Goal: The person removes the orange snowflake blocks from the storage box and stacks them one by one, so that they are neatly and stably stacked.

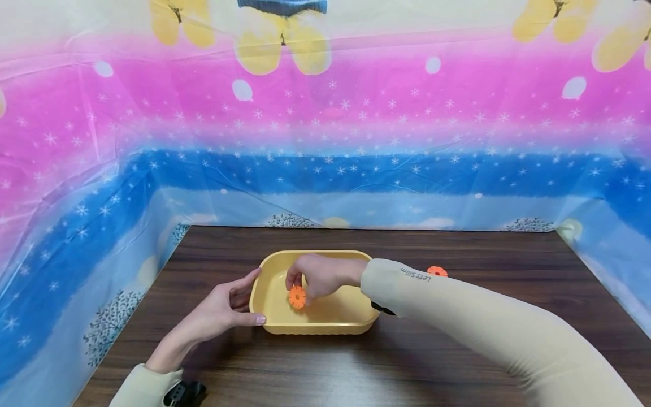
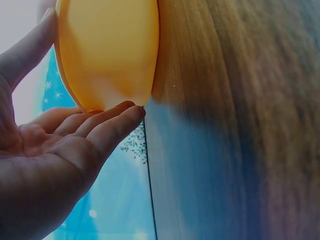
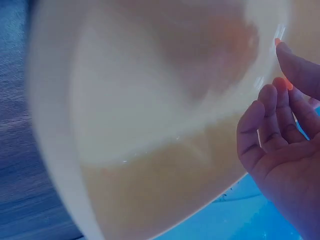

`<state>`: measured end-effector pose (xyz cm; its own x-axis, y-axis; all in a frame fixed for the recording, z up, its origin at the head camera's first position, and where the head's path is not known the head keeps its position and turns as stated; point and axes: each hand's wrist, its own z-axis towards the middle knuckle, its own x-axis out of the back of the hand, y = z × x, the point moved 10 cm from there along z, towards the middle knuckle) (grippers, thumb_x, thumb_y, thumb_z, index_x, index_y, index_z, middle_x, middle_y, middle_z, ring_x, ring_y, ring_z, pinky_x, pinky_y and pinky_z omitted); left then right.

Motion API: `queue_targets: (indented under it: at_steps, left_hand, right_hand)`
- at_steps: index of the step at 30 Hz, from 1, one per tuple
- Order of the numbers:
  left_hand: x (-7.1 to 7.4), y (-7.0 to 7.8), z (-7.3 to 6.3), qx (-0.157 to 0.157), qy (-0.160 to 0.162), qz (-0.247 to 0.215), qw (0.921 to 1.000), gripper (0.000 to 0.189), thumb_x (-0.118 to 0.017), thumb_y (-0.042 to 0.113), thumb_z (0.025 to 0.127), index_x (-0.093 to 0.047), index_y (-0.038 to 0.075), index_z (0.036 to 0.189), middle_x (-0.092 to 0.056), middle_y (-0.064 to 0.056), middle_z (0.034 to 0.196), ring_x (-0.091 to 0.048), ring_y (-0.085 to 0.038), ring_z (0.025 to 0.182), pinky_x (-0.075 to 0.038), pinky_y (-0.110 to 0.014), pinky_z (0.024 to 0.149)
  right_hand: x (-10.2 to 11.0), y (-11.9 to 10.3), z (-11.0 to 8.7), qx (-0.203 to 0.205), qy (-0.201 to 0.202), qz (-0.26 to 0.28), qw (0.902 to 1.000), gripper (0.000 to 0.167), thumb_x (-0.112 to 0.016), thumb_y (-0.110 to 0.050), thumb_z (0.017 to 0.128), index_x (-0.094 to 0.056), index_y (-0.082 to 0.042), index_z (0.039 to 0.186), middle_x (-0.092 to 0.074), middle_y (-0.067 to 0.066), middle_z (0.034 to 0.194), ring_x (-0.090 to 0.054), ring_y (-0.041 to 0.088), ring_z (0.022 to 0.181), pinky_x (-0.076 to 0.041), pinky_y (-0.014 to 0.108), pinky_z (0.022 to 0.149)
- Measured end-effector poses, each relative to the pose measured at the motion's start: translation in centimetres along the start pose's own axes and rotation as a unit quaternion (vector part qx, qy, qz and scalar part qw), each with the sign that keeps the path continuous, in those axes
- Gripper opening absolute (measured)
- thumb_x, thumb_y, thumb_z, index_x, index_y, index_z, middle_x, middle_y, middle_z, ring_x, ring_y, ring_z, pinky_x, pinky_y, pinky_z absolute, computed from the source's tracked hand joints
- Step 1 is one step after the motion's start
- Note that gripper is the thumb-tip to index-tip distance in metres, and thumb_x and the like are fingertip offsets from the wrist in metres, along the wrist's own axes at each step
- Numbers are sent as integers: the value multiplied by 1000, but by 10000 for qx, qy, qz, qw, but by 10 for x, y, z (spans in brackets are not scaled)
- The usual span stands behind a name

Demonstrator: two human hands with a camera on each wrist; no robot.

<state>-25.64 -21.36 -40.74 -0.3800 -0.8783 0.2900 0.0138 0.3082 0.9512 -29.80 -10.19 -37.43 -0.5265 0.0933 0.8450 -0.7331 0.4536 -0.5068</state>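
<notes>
A yellow plastic basin [image 1: 315, 328] with rounded corners stands on the table. At its left end, my left hand [image 1: 221, 314] holds the wall, thumb near the front corner and fingers toward the back; the left wrist view shows the fingers against the basin's end wall [image 2: 110, 50]. Inside the basin, my right hand [image 1: 317, 275] pinches a small orange flower-shaped disc [image 1: 297, 297] with a notched edge and a hole in its middle. Only slivers of orange show at the fingertips of the right hand [image 3: 285, 122] in the right wrist view.
A second orange flower-shaped disc [image 1: 437, 271] lies on the dark wooden table [image 1: 325, 373], right of the basin and partly hidden behind the right sleeve [image 1: 458, 299]. A patterned pink and blue cloth [image 1: 330, 124] hangs round the back and sides of the table.
</notes>
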Motion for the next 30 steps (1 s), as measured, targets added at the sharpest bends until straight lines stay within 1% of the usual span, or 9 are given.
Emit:
queue_targets:
  at_steps: [2, 4, 7, 11, 14, 20, 24, 28, 30]
  left_hand:
    - [0, 0, 0, 6, 22, 10, 10000, 93, -79, 15, 74, -22, 14, 148, -20, -11, 151, -37, -32, 127, -48, -34, 87]
    - [0, 0, 0, 12, 32, -2, 10000, 94, -79, 16, 74, -22, 15, 148, -20, -10, 151, -37, -32, 126, -48, -34, 87]
    - [0, 1, 0, -1, 22, -18, 10000, 94, -79, 16, 74, -22, 15, 148, -19, -11, 151, -38, -32, 126, -48, -34, 87]
    - [0, 2, 0, -33, -17, -4, 10000, 95, -79, 15, 74, -21, 14, 148, -20, -14, 150, -39, -32, 125, -47, -33, 87]
    - [0, 2, 0, -22, 3, 53, 10000, 95, -80, 17, 73, -21, 15, 148, -22, -14, 149, -41, -31, 124, -47, -33, 88]
    - [1, 2, 0, 6, 56, 109, 9999, 95, -80, 18, 72, -22, 15, 148, -23, -12, 149, -41, -30, 124, -47, -33, 89]
    - [1, 3, 0, -20, 52, 117, 9999, 95, -80, 18, 72, -22, 14, 148, -22, -11, 150, -42, -30, 124, -47, -32, 89]
    - [0, 4, -1, -85, 14, 104, 9999, 95, -80, 17, 73, -22, 13, 148, -22, -13, 149, -43, -31, 123, -47, -32, 88]
    - [-1, 5, -1, -113, -22, 62, 9999, 95, -80, 17, 73, -21, 13, 148, -22, -14, 149, -43, -31, 122, -47, -32, 88]
  right_hand:
    - [3, 0, -4, 74, 87, 4, 9999, 35, -80, -5, 69, -66, -12, 100, -61, -4, 90, -52, 11, 75, -45, 19, 64]
    - [5, 2, -8, 101, 176, 127, 9997, 36, -80, -6, 69, -65, -12, 101, -61, -4, 90, -51, 11, 72, -45, 20, 63]
    - [8, 5, -16, 78, 284, 408, 9987, 36, -79, -6, 70, -65, -11, 102, -61, -2, 91, -51, 13, 67, -46, 21, 60]
    - [10, 10, -26, -1, 437, 917, 9948, 36, -77, -3, 72, -65, -11, 104, -61, 0, 92, -52, 17, 62, -47, 23, 56]
    - [13, 13, -34, -10, 575, 1231, 9907, 37, -77, -2, 72, -65, -12, 105, -61, 1, 93, -53, 19, 64, -47, 24, 59]
    - [19, 14, -50, 56, 815, 1653, 9829, 38, -77, -5, 73, -65, -13, 107, -61, -1, 98, -54, 21, 71, -48, 26, 67]
    - [24, 13, -60, 122, 1017, 1720, 9798, 38, -78, -8, 73, -64, -14, 108, -62, -2, 99, -52, 21, 75, -46, 28, 68]
    - [30, 17, -72, 204, 1216, 1762, 9766, 40, -78, -8, 74, -64, -15, 111, -61, -5, 104, -51, 21, 77, -45, 31, 67]
    - [33, 19, -79, 173, 1291, 1895, 9732, 41, -77, -8, 74, -63, -14, 112, -61, -5, 106, -50, 22, 78, -45, 32, 66]
